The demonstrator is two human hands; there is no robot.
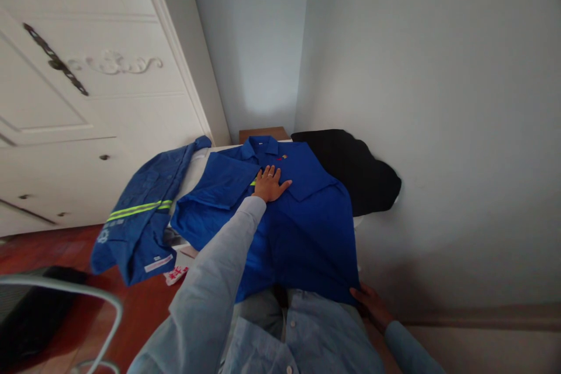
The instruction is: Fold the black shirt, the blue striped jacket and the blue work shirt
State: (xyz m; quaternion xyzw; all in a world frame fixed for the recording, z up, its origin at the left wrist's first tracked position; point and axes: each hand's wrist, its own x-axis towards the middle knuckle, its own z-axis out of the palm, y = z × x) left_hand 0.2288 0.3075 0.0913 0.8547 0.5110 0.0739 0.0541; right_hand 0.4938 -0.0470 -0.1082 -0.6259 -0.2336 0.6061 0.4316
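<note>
A bright blue collared work shirt [307,228] lies spread out in front of me, its collar at the far end and a small coloured emblem on the chest. My left hand [269,183] rests flat on its chest, fingers spread, a ring on one finger. A bit of yellow-green stripe shows beside that hand. At the near right corner, my right hand [370,304] pinches the shirt's hem, some fingers hidden under the cloth. One sleeve is folded inward across the front on the left.
Left of the shirt, a darker blue garment [144,187] with yellow-green stripes hangs over the edge. Black cloth [350,169] lies at the right by the wall. A white wardrobe [100,82] stands at left; a pale curved metal bar [65,285] crosses the lower left.
</note>
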